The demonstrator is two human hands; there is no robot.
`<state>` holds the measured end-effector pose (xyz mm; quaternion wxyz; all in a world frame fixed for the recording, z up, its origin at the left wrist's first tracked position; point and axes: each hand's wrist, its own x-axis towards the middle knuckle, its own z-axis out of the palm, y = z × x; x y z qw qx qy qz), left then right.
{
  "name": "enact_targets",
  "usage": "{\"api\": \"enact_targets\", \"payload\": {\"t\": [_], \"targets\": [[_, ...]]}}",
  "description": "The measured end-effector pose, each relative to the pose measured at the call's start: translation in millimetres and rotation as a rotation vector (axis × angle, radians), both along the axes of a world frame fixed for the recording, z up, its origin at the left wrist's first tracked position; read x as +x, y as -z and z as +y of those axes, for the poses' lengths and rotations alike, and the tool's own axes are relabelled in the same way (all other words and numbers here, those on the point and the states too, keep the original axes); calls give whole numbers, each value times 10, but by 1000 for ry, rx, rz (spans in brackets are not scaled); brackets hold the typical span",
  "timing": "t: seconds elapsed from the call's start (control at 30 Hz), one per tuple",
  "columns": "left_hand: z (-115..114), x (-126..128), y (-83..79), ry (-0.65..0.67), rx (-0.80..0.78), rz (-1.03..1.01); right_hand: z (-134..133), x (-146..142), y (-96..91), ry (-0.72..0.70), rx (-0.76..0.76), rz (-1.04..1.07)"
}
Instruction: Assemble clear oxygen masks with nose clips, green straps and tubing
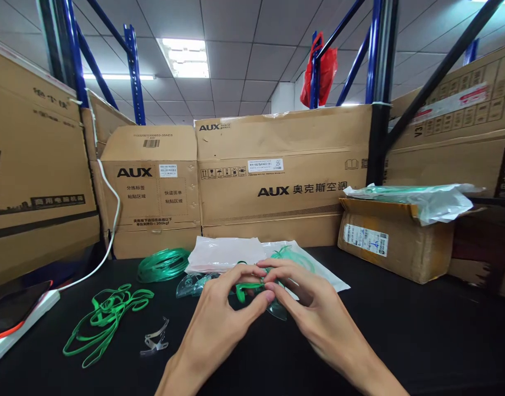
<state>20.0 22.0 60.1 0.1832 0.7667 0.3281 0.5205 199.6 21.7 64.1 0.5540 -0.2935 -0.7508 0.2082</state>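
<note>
My left hand (227,308) is closed in a pinch on a green elastic strap (248,288), part of which loops out between finger and thumb. Against it, my right hand (305,294) has its fingers curled round a clear plastic mask (278,311), whose lower edge shows beneath the fingertips. The fingertips of both hands meet, hiding where strap and mask touch. Behind the left hand lie more clear plastic mask pieces (190,286). Loose green straps (107,316) lie in a tangle at the left, with small clear clips (155,338) nearer to me.
A coil of green tubing (164,265) and white packets (225,253) lie at the back of the black table (400,341). An open cardboard box (396,247) with plastic bags (425,201) stands right. A phone (15,308) rests on a power strip (25,330) at left.
</note>
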Motion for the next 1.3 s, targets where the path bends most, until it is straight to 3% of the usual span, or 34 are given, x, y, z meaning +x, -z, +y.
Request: {"api": "enact_targets", "payload": {"t": [0.4,0.73,1.3], "targets": [[-33,13,-29,-53,75,43,-27,77,-41,113,43,-131],[-40,6,-22,-85,192,88,-50,57,-44,140,183,-167],[-39,4,-24,-71,193,86,-96,46,-61,165,245,-209]]}}
